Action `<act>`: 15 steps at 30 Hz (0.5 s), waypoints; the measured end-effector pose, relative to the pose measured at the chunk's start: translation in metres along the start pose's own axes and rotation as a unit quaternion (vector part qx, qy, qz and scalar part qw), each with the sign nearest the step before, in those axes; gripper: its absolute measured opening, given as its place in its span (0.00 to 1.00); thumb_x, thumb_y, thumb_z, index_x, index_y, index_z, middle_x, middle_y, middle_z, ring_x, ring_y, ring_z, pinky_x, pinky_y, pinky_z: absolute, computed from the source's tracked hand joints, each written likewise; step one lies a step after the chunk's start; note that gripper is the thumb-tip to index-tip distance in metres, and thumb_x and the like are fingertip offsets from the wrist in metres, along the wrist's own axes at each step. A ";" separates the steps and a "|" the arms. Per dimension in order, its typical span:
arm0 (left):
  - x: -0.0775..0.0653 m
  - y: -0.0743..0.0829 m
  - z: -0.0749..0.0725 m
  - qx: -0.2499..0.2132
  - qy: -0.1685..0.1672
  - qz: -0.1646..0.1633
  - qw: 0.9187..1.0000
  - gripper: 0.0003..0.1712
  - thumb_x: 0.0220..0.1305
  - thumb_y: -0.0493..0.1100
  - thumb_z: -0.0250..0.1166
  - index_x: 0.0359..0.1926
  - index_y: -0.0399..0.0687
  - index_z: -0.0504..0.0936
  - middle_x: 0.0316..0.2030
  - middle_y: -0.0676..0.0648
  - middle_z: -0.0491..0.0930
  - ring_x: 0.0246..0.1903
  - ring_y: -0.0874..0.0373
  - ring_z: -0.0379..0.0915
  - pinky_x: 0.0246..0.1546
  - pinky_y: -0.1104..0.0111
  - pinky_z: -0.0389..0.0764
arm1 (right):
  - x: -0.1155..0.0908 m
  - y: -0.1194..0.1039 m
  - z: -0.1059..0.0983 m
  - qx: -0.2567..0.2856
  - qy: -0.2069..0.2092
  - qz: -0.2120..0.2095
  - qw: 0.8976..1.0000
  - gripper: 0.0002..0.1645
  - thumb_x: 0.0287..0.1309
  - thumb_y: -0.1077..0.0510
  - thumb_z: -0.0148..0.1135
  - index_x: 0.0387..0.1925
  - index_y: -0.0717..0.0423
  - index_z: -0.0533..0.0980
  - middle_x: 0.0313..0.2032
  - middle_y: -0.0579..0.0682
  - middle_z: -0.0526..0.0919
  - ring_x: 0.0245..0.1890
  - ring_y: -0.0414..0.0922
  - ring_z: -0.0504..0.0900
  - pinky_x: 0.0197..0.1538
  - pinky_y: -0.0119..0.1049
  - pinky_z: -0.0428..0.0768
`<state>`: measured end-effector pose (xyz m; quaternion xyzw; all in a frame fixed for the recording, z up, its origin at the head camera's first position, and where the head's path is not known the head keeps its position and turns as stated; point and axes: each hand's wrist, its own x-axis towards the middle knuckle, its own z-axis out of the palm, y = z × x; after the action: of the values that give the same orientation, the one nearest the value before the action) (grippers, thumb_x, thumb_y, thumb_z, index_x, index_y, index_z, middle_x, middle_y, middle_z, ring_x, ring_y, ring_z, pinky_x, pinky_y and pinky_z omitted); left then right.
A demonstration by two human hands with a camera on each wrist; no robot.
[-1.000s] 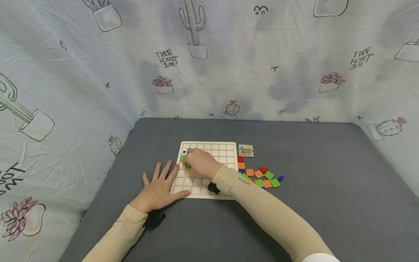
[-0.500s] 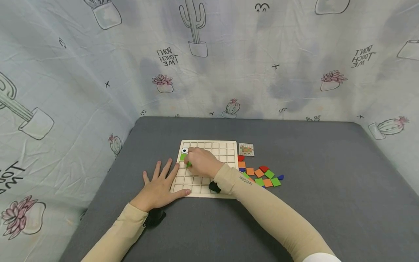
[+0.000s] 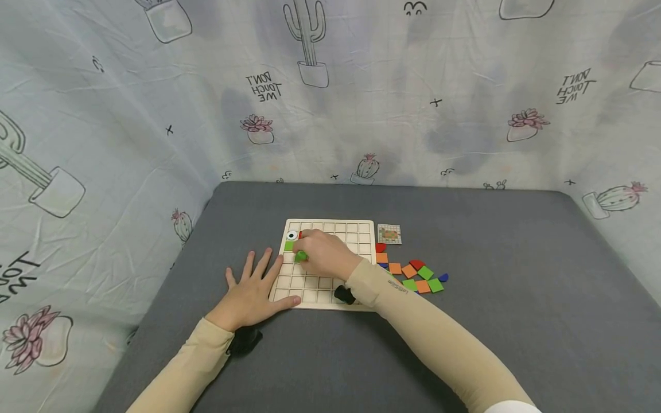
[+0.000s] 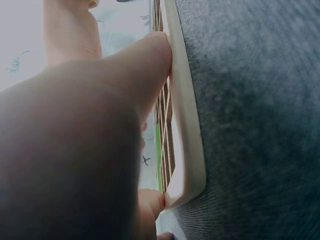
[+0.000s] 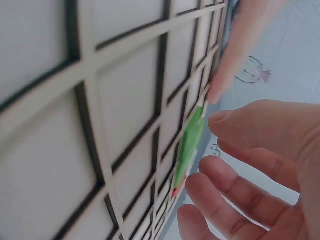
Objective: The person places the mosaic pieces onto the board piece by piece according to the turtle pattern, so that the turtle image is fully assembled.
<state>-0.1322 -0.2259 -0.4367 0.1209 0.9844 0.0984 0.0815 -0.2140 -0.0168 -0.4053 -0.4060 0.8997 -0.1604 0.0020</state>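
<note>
A pale wooden board (image 3: 356,231) with a square grid lies on the grey table. My left hand (image 3: 253,301) is spread flat beside it; the thumb (image 4: 155,52) rests on the near rim and another fingertip touches the left rim. At the board's upper left sit a round white eye piece (image 3: 292,235), a green square tile (image 3: 289,246) and another green tile (image 3: 301,256). My right hand (image 3: 327,252) hovers over these, fingertips close to the second green tile. In the right wrist view its thumb and fingers are loosely bent and apart, beside the green tiles (image 5: 190,142).
A small pattern card (image 3: 389,234) lies right of the board. Below it are scattered loose orange squares (image 3: 409,271), green squares (image 3: 435,285), red pieces (image 3: 416,264) and blue pieces (image 3: 443,277). A cactus-printed cloth (image 3: 392,115) hangs behind the table.
My right hand has shifted slightly right, its fingers loosening at the second green tile, which shows more fully. A bit of red now shows beside the eye piece. The left hand stays put.
</note>
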 end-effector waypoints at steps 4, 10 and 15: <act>0.001 0.000 0.001 0.001 -0.001 -0.003 1.000 0.63 0.62 0.84 0.54 0.84 0.51 0.50 0.83 0.36 0.44 0.80 0.25 0.35 0.61 0.15 0.40 | -0.007 0.000 -0.005 0.002 0.007 -0.003 1.000 0.15 0.64 0.60 0.70 0.52 0.53 0.88 0.50 0.53 0.87 0.48 0.48 0.86 0.47 0.42 0.87; 0.001 0.000 0.002 -0.001 0.001 -0.002 1.000 0.63 0.62 0.84 0.54 0.84 0.51 0.51 0.83 0.36 0.45 0.80 0.25 0.35 0.60 0.15 0.40 | -0.022 0.000 -0.013 0.005 0.017 0.008 1.000 0.15 0.64 0.59 0.70 0.51 0.52 0.88 0.48 0.52 0.86 0.47 0.47 0.85 0.46 0.42 0.86; 0.002 0.000 0.002 0.001 -0.001 -0.003 1.000 0.64 0.62 0.84 0.54 0.84 0.51 0.51 0.83 0.36 0.44 0.80 0.25 0.34 0.61 0.15 0.40 | -0.035 0.002 -0.017 0.011 0.028 0.015 0.999 0.15 0.63 0.59 0.70 0.51 0.53 0.87 0.47 0.50 0.86 0.46 0.46 0.84 0.44 0.41 0.86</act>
<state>-0.1337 -0.2254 -0.4394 0.1183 0.9848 0.0971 0.0824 -0.1945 0.0148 -0.3941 -0.3881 0.9034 -0.1815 -0.0166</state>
